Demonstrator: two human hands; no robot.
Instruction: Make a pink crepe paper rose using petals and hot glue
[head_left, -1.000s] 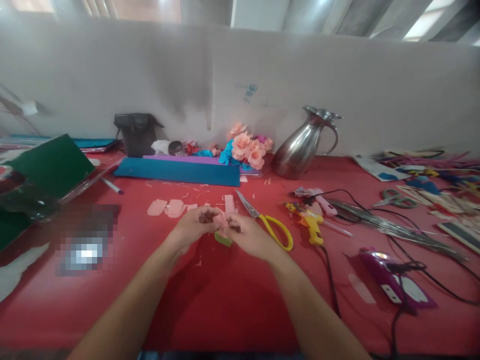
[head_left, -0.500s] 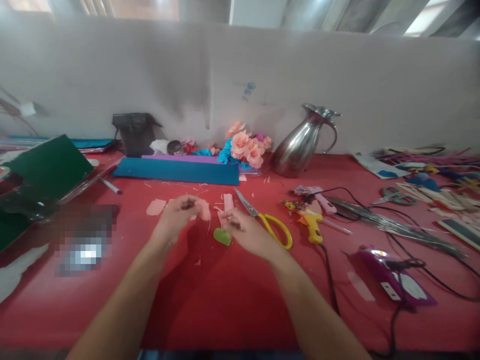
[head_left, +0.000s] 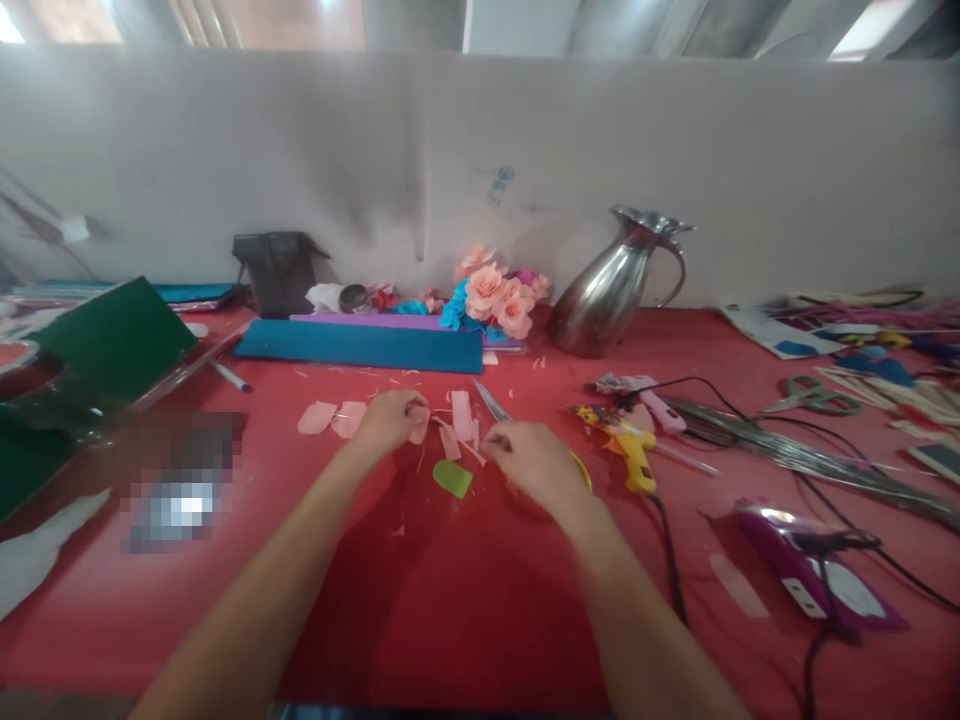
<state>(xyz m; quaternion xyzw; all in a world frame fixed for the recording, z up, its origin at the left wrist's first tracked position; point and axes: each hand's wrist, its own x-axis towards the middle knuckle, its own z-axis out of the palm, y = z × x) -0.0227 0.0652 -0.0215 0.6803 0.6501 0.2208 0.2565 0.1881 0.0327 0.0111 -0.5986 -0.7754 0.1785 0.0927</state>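
And the hands have parted! A second ago they met over a pink scrap; now the left hand (head_left: 391,420) has drawn off to one side, its grip narrow, fingertips seemingly pinching a pink paper piece (head_left: 418,428). The right hand (head_left: 529,455) has swung outward and covers part of the yellow-handled scissors (head_left: 491,402), whose blades poke out beyond its grip; the fingers are curled, but whether they close on the handle I cannot tell. To my eye that marks a switch from two-handed paper work to one hand being free for the tool. Between the grips, nearer the person, the green piece (head_left: 452,479) lies uncovered on the red counter (head_left: 420,600), with a pink strip (head_left: 461,415) just beyond it. More pink pieces (head_left: 316,418) sit left of the left grip, and the yellow glue gun (head_left: 634,455) rests right of the right grip. Anything to read? Beyond both grips, blue marks (head_left: 501,185) on the wall (head_left: 225,140) look like writing, too blurred to make out; no brand comes through either.
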